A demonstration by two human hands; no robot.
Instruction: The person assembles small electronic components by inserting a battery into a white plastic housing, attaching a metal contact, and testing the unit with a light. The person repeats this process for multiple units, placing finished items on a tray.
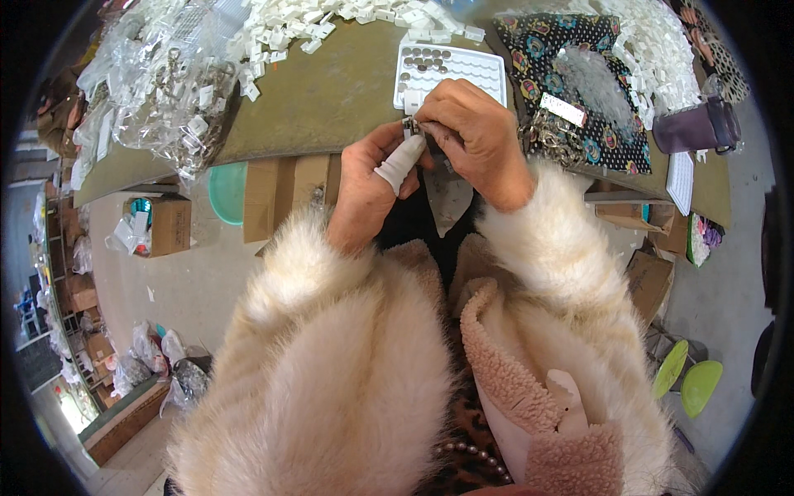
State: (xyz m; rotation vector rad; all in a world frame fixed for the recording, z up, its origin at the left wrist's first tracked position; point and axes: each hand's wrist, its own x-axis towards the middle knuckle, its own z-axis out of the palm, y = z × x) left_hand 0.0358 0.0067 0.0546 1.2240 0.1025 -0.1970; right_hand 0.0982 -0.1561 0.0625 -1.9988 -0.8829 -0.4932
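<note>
My left hand point(372, 174) and my right hand point(475, 136) meet in front of me at the table edge, both closed around a small white plastic piece point(413, 101). A tiny metal part point(408, 127) shows between the fingertips; its exact kind is too small to make out. A white wrap point(400, 163) covers one finger of my left hand. Just beyond my fingers lies a white ridged tray point(484, 78) with several small round metal discs point(426, 58) in it.
White plastic pieces point(281, 29) pile up at the back, and clear bags of metal parts point(178, 116) lie at left. At right are a patterned cloth point(595, 37), loose metal parts point(552, 140) and a purple cup point(695, 128). Another person's hand point(699, 37) shows at far right.
</note>
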